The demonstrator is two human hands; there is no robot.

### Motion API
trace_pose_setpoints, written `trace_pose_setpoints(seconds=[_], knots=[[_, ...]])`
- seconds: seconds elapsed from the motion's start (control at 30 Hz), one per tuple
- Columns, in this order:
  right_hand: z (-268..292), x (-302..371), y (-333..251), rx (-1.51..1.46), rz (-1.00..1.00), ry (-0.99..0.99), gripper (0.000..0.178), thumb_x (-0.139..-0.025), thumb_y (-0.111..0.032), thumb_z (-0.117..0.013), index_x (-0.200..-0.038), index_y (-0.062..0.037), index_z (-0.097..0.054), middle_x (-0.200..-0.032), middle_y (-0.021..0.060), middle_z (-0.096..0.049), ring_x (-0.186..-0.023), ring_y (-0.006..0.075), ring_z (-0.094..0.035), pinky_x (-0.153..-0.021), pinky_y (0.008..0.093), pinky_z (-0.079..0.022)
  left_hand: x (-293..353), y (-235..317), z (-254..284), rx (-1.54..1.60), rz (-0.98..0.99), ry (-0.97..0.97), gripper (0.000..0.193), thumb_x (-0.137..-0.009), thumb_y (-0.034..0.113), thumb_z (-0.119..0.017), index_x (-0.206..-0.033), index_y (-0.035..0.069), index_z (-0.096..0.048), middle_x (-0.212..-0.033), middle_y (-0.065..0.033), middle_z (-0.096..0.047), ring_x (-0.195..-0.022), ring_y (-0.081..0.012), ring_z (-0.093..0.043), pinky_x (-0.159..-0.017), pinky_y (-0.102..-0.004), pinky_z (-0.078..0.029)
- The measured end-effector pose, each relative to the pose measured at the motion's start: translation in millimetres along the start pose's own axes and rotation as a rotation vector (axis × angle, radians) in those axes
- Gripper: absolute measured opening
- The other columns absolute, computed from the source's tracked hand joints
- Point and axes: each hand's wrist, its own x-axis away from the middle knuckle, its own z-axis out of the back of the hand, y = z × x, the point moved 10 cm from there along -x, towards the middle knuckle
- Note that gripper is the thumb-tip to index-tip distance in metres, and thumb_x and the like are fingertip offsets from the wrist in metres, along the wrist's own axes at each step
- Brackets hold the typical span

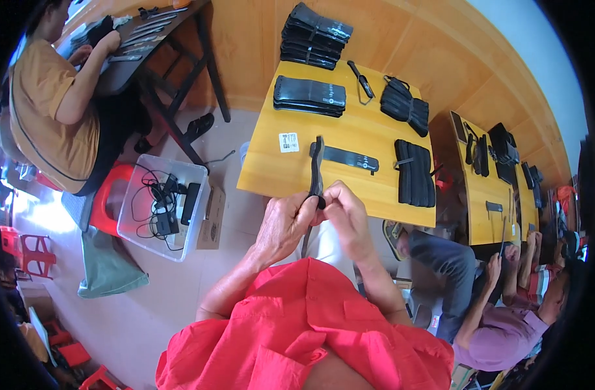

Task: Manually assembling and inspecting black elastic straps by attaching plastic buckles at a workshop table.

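Note:
In front of my chest, a long black strap-like strip (316, 170) stands almost on edge, its upper end over the yellow table and its lower end hanging below my hands. My left hand (283, 224) is closed round its middle, thumb on top. Fingers curled, my right hand (348, 221) pinches at the same spot, beside a small dark piece. Just beyond lies a flat black strip with pale print (345, 158). A small white printed card (288, 142) is left of it. To the right rests a bundle of black strips (414, 174).
On the yellow table (265, 168) stand a low black stack (309, 96), a taller stack (314, 40), a tied black bundle (405, 107) and a looped black strap (360, 82). A clear bin of cables (162, 208) is left. Co-workers sit on both sides.

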Motion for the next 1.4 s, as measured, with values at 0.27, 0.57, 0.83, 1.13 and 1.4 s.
trace_pose_setpoints(seconds=[0.27, 0.57, 0.83, 1.13, 1.4], knots=[[8, 5, -24, 0.283, 0.182, 0.043, 0.021, -0.084, -0.004, -0.052, -0.065, 0.0021, -0.045, -0.059, 0.0067, -0.042, -0.054, 0.0120, -0.041, -0.050, 0.0276, -0.033, 0, -13, -19, 0.135, 0.006, -0.155, 0.037, -0.092, 0.020, -0.041, -0.062, 0.001, -0.050, -0.051, -0.0005, -0.046, -0.047, -0.0072, -0.042, -0.044, -0.0247, -0.034], [110, 0, 26, -0.040, -0.224, 0.303, 0.031, -0.084, -0.016, -0.051, -0.055, -0.0128, -0.040, -0.047, -0.0064, -0.034, -0.038, 0.0038, -0.030, -0.035, 0.0212, -0.023, 16, -33, 6, 0.271, 0.234, -0.488, 0.040, -0.091, 0.024, -0.042, -0.054, 0.008, -0.042, -0.050, 0.0027, -0.038, -0.044, -0.0059, -0.032, -0.042, -0.0227, -0.025], [231, 24, 39, -0.127, -0.340, 0.546, 0.024, -0.080, -0.018, -0.055, -0.062, -0.0166, -0.039, -0.047, -0.0070, -0.026, -0.033, 0.0042, -0.024, -0.029, 0.0212, -0.016, 47, -75, 75, 0.092, 0.326, -0.518, 0.038, -0.087, 0.029, -0.041, -0.055, 0.009, -0.039, -0.050, 0.0026, -0.036, -0.043, -0.0073, -0.031, -0.041, -0.0251, -0.024], [370, 94, -38, -0.014, -0.212, 0.895, 0.022, -0.078, -0.022, -0.056, -0.062, -0.0130, -0.045, -0.045, -0.0062, -0.031, -0.030, 0.0049, -0.026, -0.028, 0.0208, -0.019, 73, -110, 174, 0.498, 0.344, -0.027, 0.039, -0.086, 0.028, -0.043, -0.052, 0.012, -0.033, -0.046, 0.0043, -0.034, -0.039, -0.0064, -0.028, -0.037, -0.0223, -0.020], [230, 46, -83, 0.273, -0.222, 0.276, 0.028, -0.080, -0.011, -0.053, -0.054, -0.0008, -0.045, -0.054, 0.0020, -0.042, -0.036, 0.0062, -0.040, -0.032, 0.0196, -0.032, 8, -158, 82, 0.452, 0.360, 0.057, 0.040, -0.090, 0.041, -0.047, -0.066, 0.010, -0.046, -0.051, 0.0045, -0.037, -0.040, -0.0056, -0.032, -0.037, -0.0202, -0.024]])
